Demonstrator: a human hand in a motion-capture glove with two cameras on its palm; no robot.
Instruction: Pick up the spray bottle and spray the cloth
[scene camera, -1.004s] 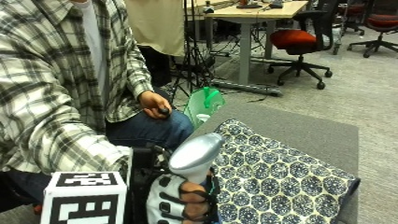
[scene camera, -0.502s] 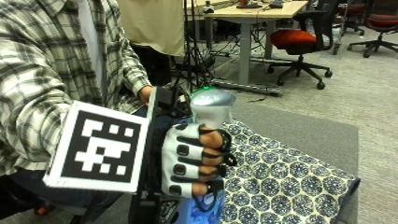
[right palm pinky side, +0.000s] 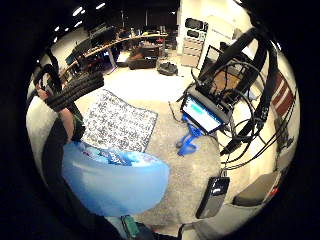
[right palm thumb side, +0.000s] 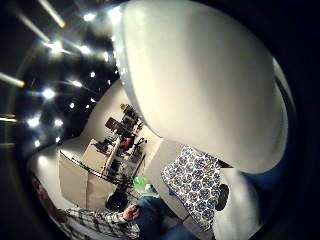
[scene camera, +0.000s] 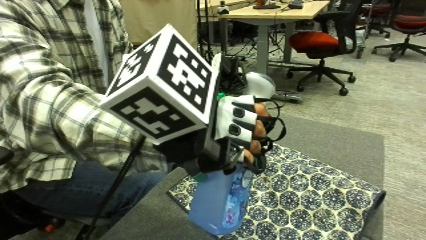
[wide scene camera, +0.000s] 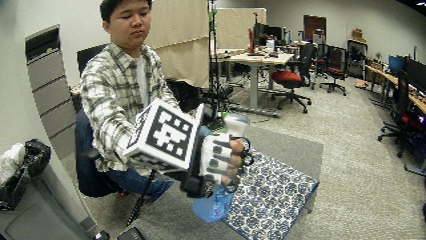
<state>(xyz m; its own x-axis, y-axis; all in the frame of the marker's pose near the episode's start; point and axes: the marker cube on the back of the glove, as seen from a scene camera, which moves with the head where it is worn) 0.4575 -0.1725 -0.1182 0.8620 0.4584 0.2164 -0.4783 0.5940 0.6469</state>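
My gloved right hand (scene camera: 236, 132) (wide scene camera: 219, 160) grips the neck of a spray bottle, fingers curled round it. The bottle has a pale blue body (scene camera: 219, 202) (wide scene camera: 212, 205) (right palm pinky side: 112, 180) and a white-grey spray head (scene camera: 258, 85) (right palm thumb side: 200, 75) (wide scene camera: 236, 120). It is lifted off the table, held upright above the near edge of the patterned blue-and-white cloth (scene camera: 313, 195) (wide scene camera: 269, 197) (right palm pinky side: 117, 122) (right palm thumb side: 195, 182). The cloth lies flat on the grey table (scene camera: 339, 140).
A person in a plaid shirt (scene camera: 46, 100) sits at the table's left side. Office chairs (scene camera: 326, 42) and a desk (scene camera: 273, 12) stand behind. In the little finger side palm view, a camera rig with a blue clamp (right palm pinky side: 192, 137) and a phone (right palm pinky side: 212, 195) stand beside the table.
The hand has risen with the spray bottle from low by the cloth's near edge to well above the table, and come closer to the camera.
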